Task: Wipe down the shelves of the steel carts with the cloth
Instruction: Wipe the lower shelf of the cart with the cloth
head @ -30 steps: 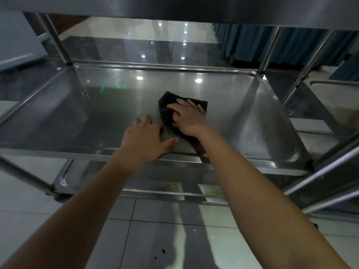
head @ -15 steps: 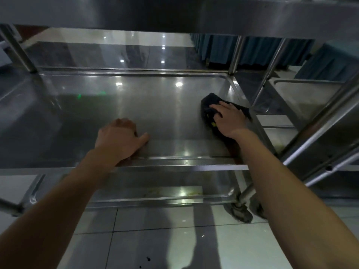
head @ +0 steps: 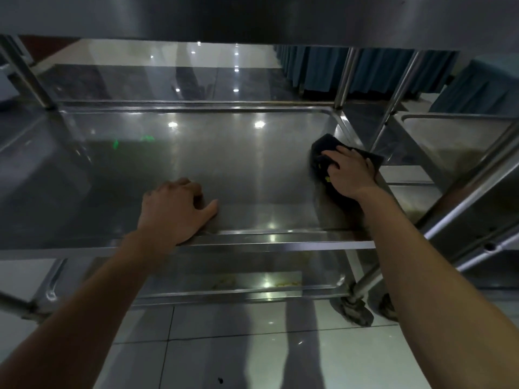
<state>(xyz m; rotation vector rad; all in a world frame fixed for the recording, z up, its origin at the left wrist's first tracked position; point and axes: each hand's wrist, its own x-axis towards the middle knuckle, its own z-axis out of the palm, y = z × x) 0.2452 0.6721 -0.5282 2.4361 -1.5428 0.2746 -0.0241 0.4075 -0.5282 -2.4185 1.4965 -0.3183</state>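
A dark cloth (head: 323,148) lies on the middle shelf (head: 196,164) of a steel cart, close to the shelf's right rim. My right hand (head: 349,172) presses flat on the cloth, fingers spread over it. My left hand (head: 174,210) rests on the shelf near its front edge with fingers bent under and holds nothing. The cart's top shelf (head: 252,18) hangs over the scene, and a lower shelf (head: 238,284) with yellowish residue shows below.
A second steel cart (head: 455,141) stands directly to the right, its posts close to my right arm. Cart castors (head: 355,311) sit on the tiled floor. Blue drapes (head: 365,71) hang at the back right.
My right hand has slid the cloth from the shelf's middle to its right side. My left hand has stayed on the front part of the shelf, its fingers now bent.
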